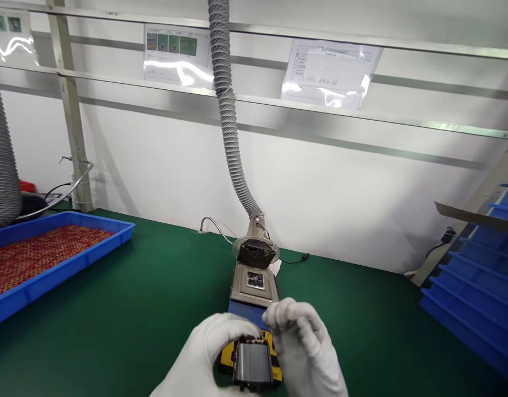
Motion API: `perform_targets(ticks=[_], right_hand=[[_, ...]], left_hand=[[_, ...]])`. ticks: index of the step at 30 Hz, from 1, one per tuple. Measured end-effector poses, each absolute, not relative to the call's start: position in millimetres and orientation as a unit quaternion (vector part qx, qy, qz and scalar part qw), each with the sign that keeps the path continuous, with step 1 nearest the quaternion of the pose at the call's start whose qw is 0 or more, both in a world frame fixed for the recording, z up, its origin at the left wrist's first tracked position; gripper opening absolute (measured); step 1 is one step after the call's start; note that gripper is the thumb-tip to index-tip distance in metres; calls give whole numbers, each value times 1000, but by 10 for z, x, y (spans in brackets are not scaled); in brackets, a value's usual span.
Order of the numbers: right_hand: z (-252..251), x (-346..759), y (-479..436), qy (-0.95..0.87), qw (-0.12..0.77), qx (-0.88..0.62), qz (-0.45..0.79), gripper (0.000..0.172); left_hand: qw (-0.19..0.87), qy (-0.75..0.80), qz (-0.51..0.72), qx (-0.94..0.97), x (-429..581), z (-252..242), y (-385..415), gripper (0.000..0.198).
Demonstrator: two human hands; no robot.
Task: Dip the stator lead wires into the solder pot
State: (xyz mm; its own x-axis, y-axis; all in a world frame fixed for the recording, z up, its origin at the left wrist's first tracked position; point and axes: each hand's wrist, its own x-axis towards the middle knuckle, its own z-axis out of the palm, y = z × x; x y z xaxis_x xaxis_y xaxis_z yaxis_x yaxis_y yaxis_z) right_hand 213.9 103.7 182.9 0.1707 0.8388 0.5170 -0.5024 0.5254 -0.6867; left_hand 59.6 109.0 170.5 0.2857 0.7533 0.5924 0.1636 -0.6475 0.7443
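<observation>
So the left hand (210, 350), in a white glove, has its grip wrapped round a dark gray block (254, 363) at the near middle of the bench (154, 292), right above a yellow-and-black base (226, 355). Right hand (305, 347) is just right of it with curled fingers, and honestly I can't tell if that grip's got anything in it. Just beyond sits a small metal-topped machine (239, 284) under a gray hose (233, 149), with a blue tray (88, 258) off left and stacked blue trays (472, 292) far right.
</observation>
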Motion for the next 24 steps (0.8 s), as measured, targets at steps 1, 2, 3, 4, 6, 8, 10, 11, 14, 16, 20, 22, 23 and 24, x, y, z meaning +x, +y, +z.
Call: perform_targets(ticks=[1, 2, 3, 4, 6, 8, 10, 11, 14, 16, 20, 22, 23, 24], right_hand=[[1829, 2095, 1018, -480, 727, -219, 441, 19], [1832, 2045, 997, -494, 706, -243, 445, 28], [1837, 1993, 977, -498, 684, -259, 466, 40], [1843, 1944, 963, -497, 661, -265, 496, 49], [1842, 1873, 959, -495, 622, -243, 557, 55], [1811, 1838, 987, -477, 605, -224, 597, 50], [1752, 1820, 1027, -444, 607, -218, 623, 50], [1719, 1809, 1042, -428, 609, -221, 630, 50], [1652, 1768, 1053, -414, 606, -228, 640, 52], [1647, 1759, 1036, -415, 585, -227, 659, 55], [1678, 1830, 1017, -402, 572, -235, 675, 52], [1681, 1865, 1025, -411, 594, -241, 649, 50], [1678, 1869, 1031, -417, 603, -241, 636, 50], [1672, 1864, 1036, -422, 610, -240, 626, 49]], left_hand=[[206, 265, 540, 772, 593, 1732, 1127, 45], [119, 231, 562, 785, 588, 1752, 1158, 46], [38, 210, 574, 790, 580, 1764, 1182, 44], [-27, 202, 578, 790, 571, 1772, 1197, 42], [-82, 209, 567, 792, 544, 1784, 1209, 36], [-60, 202, 548, 809, 509, 1807, 1211, 33], [-16, 170, 545, 821, 472, 1835, 1218, 30], [10, 160, 553, 818, 455, 1846, 1223, 25], [124, 181, 609, 762, 413, 1846, 1231, 10], [241, 218, 650, 687, 380, 1831, 1223, 19], [389, 277, 691, 544, 308, 1854, 1191, 19], [427, 295, 622, 586, 319, 1897, 1173, 15], [447, 289, 582, 615, 345, 1917, 1164, 21], [464, 271, 558, 633, 381, 1930, 1156, 23]])
